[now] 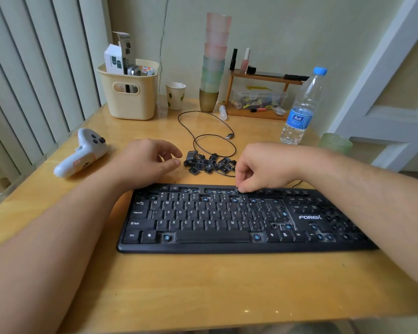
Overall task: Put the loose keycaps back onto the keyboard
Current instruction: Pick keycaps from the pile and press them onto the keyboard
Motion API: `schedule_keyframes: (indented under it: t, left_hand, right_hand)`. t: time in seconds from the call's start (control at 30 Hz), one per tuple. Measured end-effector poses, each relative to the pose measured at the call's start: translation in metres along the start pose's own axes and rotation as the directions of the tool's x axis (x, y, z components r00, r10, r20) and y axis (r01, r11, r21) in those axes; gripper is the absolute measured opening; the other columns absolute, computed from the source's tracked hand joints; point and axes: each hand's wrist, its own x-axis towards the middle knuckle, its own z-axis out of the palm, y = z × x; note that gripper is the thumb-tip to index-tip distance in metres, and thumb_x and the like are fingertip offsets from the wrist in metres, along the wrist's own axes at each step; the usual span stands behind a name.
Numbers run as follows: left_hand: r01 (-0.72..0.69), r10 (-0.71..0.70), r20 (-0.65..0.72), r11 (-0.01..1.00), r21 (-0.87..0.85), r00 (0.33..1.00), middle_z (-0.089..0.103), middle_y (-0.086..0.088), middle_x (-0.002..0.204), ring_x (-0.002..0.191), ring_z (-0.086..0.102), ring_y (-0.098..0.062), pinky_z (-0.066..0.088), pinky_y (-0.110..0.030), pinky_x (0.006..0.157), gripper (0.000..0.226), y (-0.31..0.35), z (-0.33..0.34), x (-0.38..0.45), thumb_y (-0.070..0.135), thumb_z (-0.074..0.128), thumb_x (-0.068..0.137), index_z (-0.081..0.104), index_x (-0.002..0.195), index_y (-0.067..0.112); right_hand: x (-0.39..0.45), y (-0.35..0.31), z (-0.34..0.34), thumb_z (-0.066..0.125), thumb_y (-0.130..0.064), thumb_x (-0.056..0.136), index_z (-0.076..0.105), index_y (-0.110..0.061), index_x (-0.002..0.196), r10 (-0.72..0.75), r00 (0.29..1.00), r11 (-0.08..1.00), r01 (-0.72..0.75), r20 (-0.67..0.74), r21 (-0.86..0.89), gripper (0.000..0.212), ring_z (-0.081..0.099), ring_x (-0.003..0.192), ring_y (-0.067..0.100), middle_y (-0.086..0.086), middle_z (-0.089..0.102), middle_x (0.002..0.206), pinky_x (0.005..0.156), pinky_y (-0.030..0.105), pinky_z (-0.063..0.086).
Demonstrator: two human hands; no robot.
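Note:
A black keyboard (227,220) lies on the wooden desk, with several bare blue switch stems showing where keys are gone. A pile of loose black keycaps (209,163) sits just behind its top edge. My right hand (263,167) hovers over the function row, fingers curled down, pinching a small dark keycap (239,189) against that row. My left hand (147,160) rests on the desk left of the pile, fingers loosely curled and holding nothing.
A white game controller (82,153) lies at the left. The keyboard's black cable (210,131) loops behind the pile. Further back stand a beige basket (130,92), a paper cup (175,95), stacked cups (214,61), a small shelf (258,92) and a water bottle (302,109).

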Motion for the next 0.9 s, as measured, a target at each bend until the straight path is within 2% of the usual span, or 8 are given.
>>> schedule_keyframes:
  t: [0.17,0.43,0.57,0.77,0.9]
  left_hand:
    - [-0.001,0.001,0.006,1.000,-0.003,1.000,0.067,0.012,0.100,0.100,0.062,-0.010,0.052,-0.035,0.093,0.021,-0.0003,-0.0011,-0.0008,0.041,0.066,0.098,0.073,0.117,0.035]
    - [-0.005,0.005,0.006,1.000,0.007,1.000,0.067,0.013,0.099,0.098,0.062,-0.008,0.052,-0.034,0.090,0.021,0.0005,-0.0006,-0.0013,0.042,0.066,0.098,0.073,0.116,0.036]
    - [-0.005,0.005,0.007,1.000,0.020,1.000,0.066,0.014,0.099,0.097,0.062,-0.007,0.051,-0.034,0.090,0.021,0.0014,-0.0007,-0.0017,0.042,0.066,0.098,0.073,0.117,0.036]
    - [0.005,-0.005,0.004,1.000,0.013,1.000,0.065,0.016,0.098,0.100,0.061,-0.010,0.050,-0.034,0.092,0.020,0.0014,-0.0001,-0.0024,0.042,0.066,0.098,0.073,0.116,0.036]
    - [0.003,-0.003,0.020,1.000,0.009,1.000,0.065,0.015,0.098,0.099,0.060,-0.005,0.049,-0.032,0.089,0.020,0.0019,0.0010,-0.0018,0.043,0.066,0.098,0.072,0.116,0.037]
  right_hand:
    - [0.0009,-0.0061,0.0002,0.076,-0.035,0.090,0.078,-0.028,0.088,-0.002,1.000,0.999,0.001,-0.020,-0.035,0.008,0.066,0.081,0.006,-0.016,0.073,0.082,0.078,0.035,0.058]
    - [0.0032,-0.0064,0.0024,0.079,-0.036,0.088,0.076,-0.030,0.081,0.026,0.999,1.000,-0.026,-0.024,-0.009,0.009,0.065,0.080,0.004,-0.018,0.072,0.081,0.076,0.032,0.057]
    - [0.0052,-0.0060,0.0025,0.083,-0.037,0.084,0.076,-0.028,0.079,0.046,0.999,0.999,-0.046,-0.003,0.004,0.012,0.064,0.078,0.004,-0.016,0.072,0.079,0.068,0.028,0.052]
    - [0.0055,-0.0057,0.0017,0.083,-0.038,0.084,0.078,-0.029,0.080,0.068,0.998,0.997,-0.068,0.005,0.021,0.011,0.067,0.085,0.009,-0.014,0.075,0.085,0.079,0.036,0.059]
    - [0.0065,-0.0090,0.0008,0.082,-0.037,0.086,0.075,-0.029,0.076,0.055,0.998,0.998,-0.054,0.021,-0.011,0.014,0.064,0.079,0.006,-0.014,0.072,0.080,0.068,0.030,0.052]
